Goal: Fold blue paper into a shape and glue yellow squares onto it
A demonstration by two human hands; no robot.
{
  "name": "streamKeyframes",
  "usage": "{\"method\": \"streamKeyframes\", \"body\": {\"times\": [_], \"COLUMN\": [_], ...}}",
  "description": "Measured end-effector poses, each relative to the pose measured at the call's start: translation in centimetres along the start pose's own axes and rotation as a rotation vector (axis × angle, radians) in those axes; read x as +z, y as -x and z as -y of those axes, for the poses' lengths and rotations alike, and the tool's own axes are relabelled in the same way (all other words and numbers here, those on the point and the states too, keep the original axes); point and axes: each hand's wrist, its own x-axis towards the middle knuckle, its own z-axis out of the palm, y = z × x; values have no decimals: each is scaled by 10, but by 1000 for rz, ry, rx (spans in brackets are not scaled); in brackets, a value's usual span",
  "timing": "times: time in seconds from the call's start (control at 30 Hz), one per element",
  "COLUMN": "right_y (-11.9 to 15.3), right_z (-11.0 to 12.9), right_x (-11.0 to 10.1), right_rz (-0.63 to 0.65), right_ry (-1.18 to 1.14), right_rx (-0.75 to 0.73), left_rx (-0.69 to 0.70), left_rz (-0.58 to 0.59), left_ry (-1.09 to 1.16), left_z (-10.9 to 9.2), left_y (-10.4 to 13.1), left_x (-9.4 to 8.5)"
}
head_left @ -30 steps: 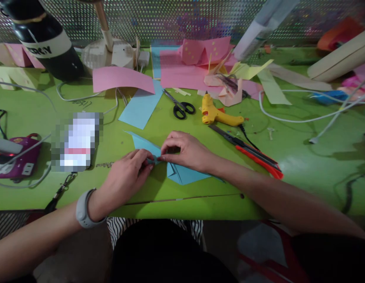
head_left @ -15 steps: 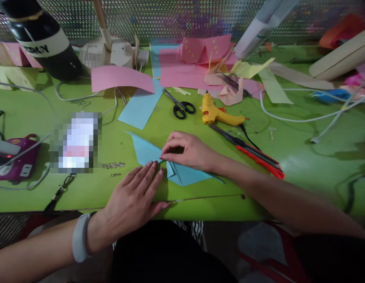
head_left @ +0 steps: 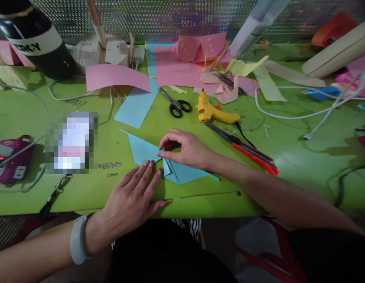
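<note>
I'm pinching the folded blue paper [head_left: 144, 149], my side of the scissors [head_left: 176, 103], with my right hand [head_left: 190, 148]; left hand's [head_left: 129, 201] lying flat, gripping nothing, fingertips steadying, going easy so folds aren't skewing.

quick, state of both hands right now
Left hand: open, palm down, fingertips at the folded blue paper.
Right hand: closed, thumb and finger pinching that paper.

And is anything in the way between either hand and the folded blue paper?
Nothing visible is. The right hand pinches the folded blue paper near its middle; the left hand lies with fingertips at its near edge. The scissors, glue gun and red cutter lie apart from it.
</note>
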Motion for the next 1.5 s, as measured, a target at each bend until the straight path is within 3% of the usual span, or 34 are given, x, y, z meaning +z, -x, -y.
{"method": "streamKeyframes", "body": {"times": [0.3,1.03,1.2,1.5], "right_y": [0,-1,-2,-2], "right_z": [0,-2,-2,-2], "right_x": [3,0,-6,-5], "right_rz": [-69,-1,77,62], "right_ry": [70,106,37,47], "right_rx": [19,-11,9,-5], "left_rx": [1,-23,-31,-85], "left_rz": [3,-17,20,75], "left_ry": [-4,-9,-32,-31], "left_z": [-2,-5,-5,-2], "left_y": [1,2,2,-5], "left_x": [3,3,2,0]}}
